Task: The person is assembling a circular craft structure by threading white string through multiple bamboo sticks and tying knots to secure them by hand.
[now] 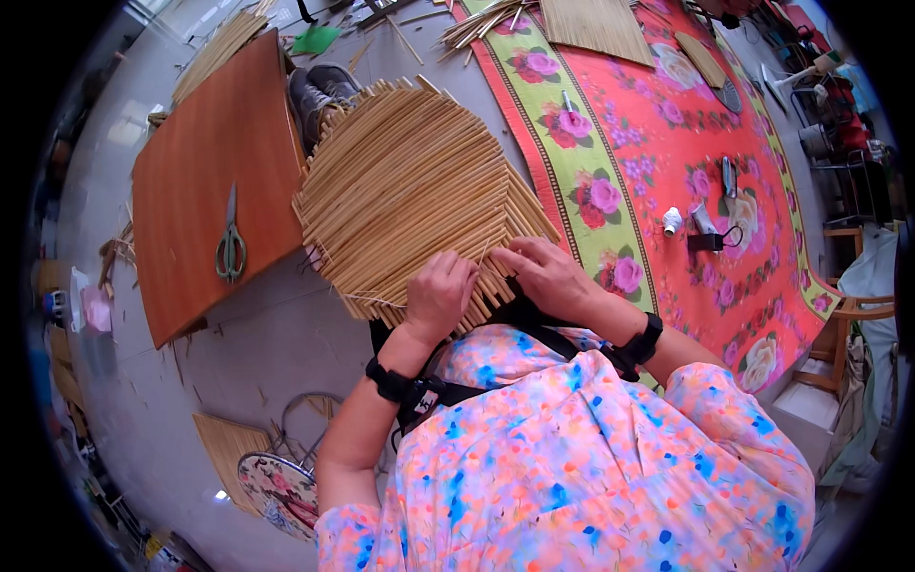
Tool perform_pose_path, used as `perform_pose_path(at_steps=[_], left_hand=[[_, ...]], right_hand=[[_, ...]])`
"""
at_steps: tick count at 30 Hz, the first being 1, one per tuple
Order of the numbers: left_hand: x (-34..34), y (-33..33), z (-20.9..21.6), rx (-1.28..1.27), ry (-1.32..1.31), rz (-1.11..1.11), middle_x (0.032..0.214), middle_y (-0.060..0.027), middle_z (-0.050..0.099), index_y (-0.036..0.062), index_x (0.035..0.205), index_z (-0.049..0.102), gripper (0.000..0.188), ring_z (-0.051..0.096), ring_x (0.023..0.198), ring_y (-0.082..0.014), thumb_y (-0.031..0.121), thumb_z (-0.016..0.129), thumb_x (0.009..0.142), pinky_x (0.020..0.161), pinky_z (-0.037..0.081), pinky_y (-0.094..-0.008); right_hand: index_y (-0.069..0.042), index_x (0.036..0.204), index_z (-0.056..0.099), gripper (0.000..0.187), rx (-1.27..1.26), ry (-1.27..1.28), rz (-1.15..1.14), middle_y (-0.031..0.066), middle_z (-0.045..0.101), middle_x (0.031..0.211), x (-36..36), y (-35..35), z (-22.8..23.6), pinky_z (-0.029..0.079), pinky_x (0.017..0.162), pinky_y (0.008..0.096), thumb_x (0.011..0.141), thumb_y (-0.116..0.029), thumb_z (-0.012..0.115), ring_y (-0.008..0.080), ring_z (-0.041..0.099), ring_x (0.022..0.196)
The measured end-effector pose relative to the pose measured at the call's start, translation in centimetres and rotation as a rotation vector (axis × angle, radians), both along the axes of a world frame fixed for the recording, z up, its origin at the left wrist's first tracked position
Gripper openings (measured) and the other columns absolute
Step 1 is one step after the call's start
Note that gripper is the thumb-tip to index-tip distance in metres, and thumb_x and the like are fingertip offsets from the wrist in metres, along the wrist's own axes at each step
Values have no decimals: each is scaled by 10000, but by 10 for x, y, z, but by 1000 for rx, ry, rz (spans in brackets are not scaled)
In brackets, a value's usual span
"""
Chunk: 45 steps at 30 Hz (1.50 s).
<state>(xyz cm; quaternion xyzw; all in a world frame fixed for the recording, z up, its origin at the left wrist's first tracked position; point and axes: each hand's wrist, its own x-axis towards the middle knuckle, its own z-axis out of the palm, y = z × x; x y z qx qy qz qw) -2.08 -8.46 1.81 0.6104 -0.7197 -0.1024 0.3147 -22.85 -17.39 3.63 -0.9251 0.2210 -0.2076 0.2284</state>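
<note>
A round mat of thin bamboo sticks [405, 181] rests over my lap, its stick ends uneven round the rim. Pale string [372, 298] runs across the sticks along the near edge and shows again between my hands. My left hand [441, 294] is closed in a pinch at that edge, where the string passes. Just right of it, my right hand [548, 275] pinches the string with thumb and forefinger, the other fingers curled over the stick ends. The exact grip of both fingertips is partly hidden.
Green-handled scissors [231, 246] lie on a brown wooden board [205, 191] at left. At right, a red floral cloth [686, 124] carries a white thread spool [672, 221], a black binder clip [707, 242] and a knife [729, 178]. Loose sticks [486, 24] lie at the back.
</note>
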Motion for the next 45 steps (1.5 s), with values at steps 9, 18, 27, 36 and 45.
perform_pose_path(at_steps=[9,18,27,36,45], left_hand=[[18,9,15,83,334,25,747,-69,579,50,1200,632,438,583,640,-190,49,777,787,607,490,-311],[24,40,97,497,712,36,647,1,511,128,1556,265,963,497,588,-66,3,790,759,558,433,-243],[19,65,88,616,879,55,670,-62,587,61,1348,529,628,584,588,-138,34,769,769,570,485,-286],[25,71,81,460,384,-30,714,-123,616,9,859,650,119,634,649,-267,114,702,839,593,495,-354],[24,76,71,401,523,44,768,-143,634,12,864,658,158,637,714,-326,170,662,870,632,504,-389]], right_hand=[[-79,1262,618,458,10,-136,-111,125,641,1078,3,-14,27,551,788,395,815,21,600,317,642,927],[-121,986,692,253,106,-167,321,26,623,947,44,14,63,504,767,353,742,-98,758,227,601,908],[-101,886,640,120,79,54,480,25,565,830,43,19,59,452,750,354,797,-182,647,219,564,842],[-98,862,603,93,48,150,471,34,557,837,43,16,48,434,746,363,796,-165,609,220,560,852],[-104,867,627,106,99,112,494,21,570,837,49,15,52,424,719,357,772,-123,670,222,553,823]])
